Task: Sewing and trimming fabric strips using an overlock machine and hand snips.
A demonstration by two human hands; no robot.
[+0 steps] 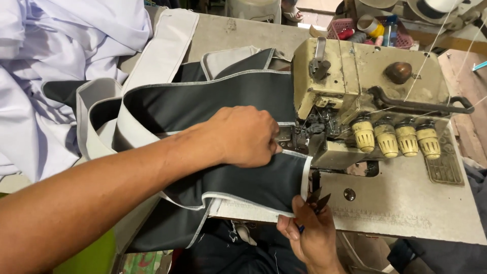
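Fingers of my left hand [243, 136] lie pressed together, flat on the dark fabric panel [213, 101], holding its white-stitched edge at the presser foot of the overlock machine [365, 96]. My right hand [312, 233] pinches small thread snips [317, 199] at the panel's near corner, just beside the machine. I'd call this the trimming step: next the blades need to meet the thread chain cleanly, clear of the cloth.

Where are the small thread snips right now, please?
In the head view, the thread snips are in the right hand at the table's front edge, just right of the dark fabric's white-stitched corner and below the overlock machine.
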